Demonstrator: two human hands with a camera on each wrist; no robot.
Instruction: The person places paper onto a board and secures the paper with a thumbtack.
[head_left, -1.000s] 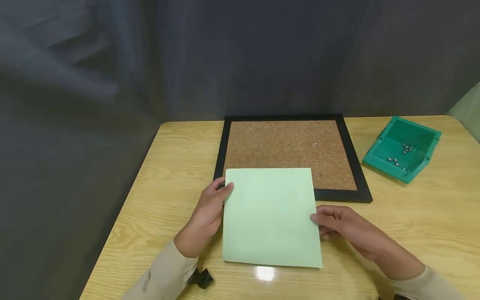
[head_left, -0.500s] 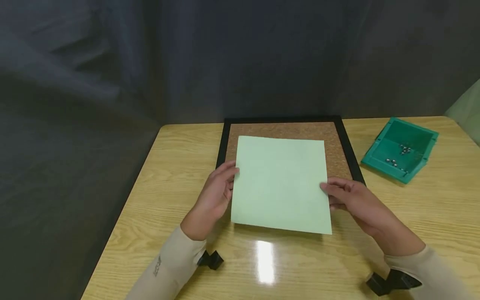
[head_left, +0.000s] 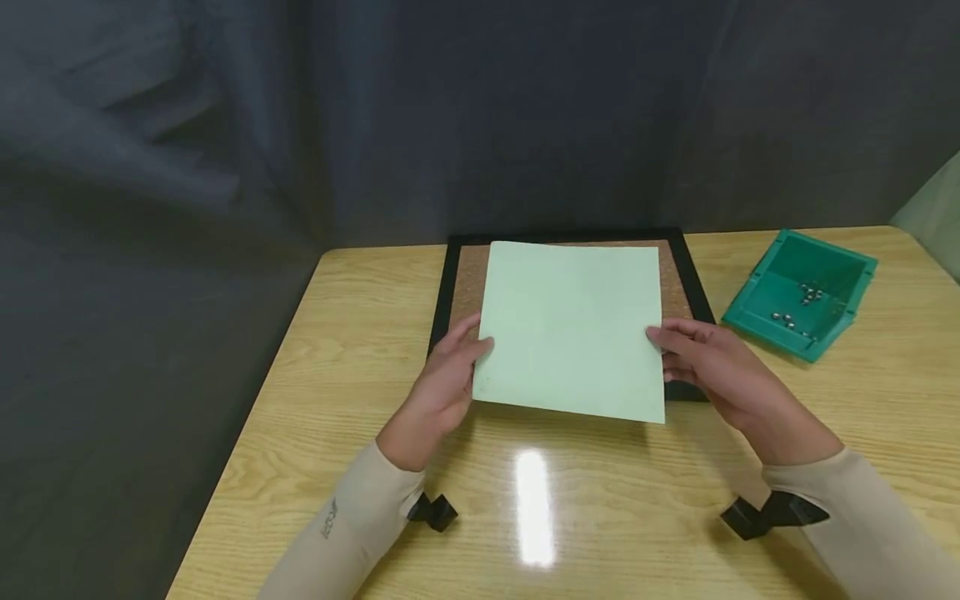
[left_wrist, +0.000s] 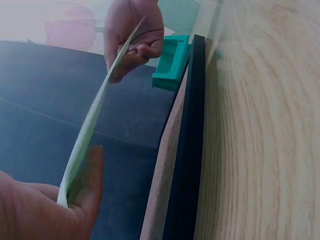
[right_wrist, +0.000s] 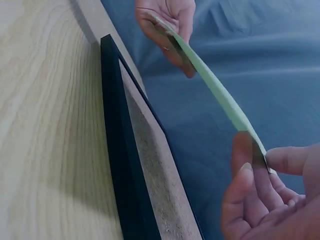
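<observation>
With a thin grip, your left hand (head_left: 444,382) and right hand (head_left: 716,367) each pinch one side edge of the pale green sheet (head_left: 573,329), fingers almost closed, probably so that it is spread without folding. This sheet is at the centre of the frame, raised above the corkboard (head_left: 468,279), hiding most of it. The corkboard lies on the surface (head_left: 345,333); the green tray (head_left: 816,265), at right, perhaps stands aside so its small metal pieces (head_left: 810,293) are reachable.
</observation>
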